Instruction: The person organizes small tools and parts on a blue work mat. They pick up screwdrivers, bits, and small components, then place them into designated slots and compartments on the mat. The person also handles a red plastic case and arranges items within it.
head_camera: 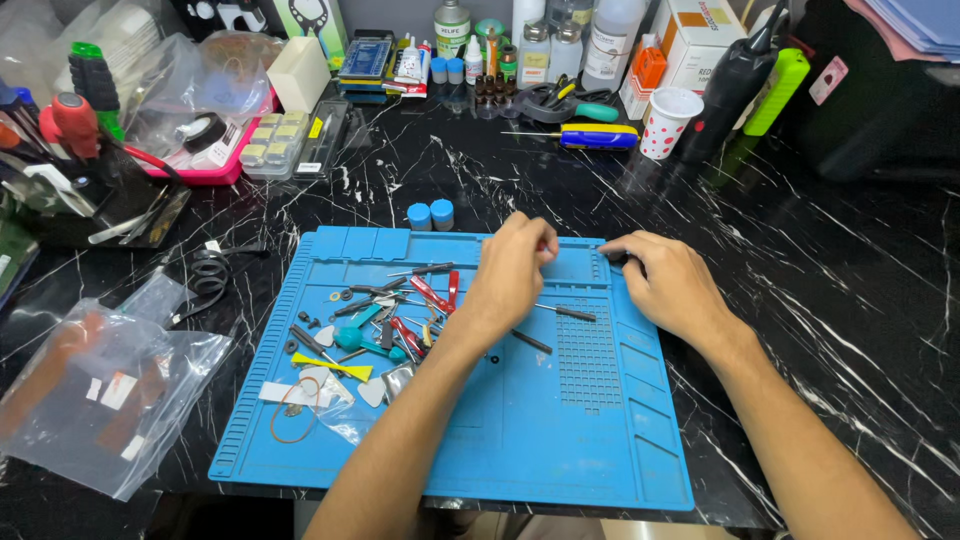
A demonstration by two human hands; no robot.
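Your two forearms reach in from the bottom edge over a blue mat (560, 440) on a black marbled bench (850, 300). The near half of the mat is bare and gives open room; its near edge lies close to the bench edge.

To your left, off the mat, one clear bag (95, 395) lies flat. On the mat's left half sits a loose pile of small tools (385, 315): tweezers, picks and bits, too tangled to count. One thin driver (565, 312) lies just right of your left hand, with a short dark rod (532, 342) below it.

Your left hand (515, 270) rests near the mat's far edge, its grip drawn together at the fingertips; what it pinches, if anything, is too small to tell. Your right hand (665, 280) lies on the mat's far right corner, fingers curled over a small dark part (615, 258); you cannot tell if the grip clamps it. The hands are near each other, not touching.

Just past the mat stand two blue caps (431, 215), side by side. To the right the bench is open. Farther back lie one yellow-and-blue screwdriver (590, 136) and one dotted paper cup (667, 121), then a crowded row of bottles (535, 45) along the far edge. A pink tray (225, 165) sits at far left.
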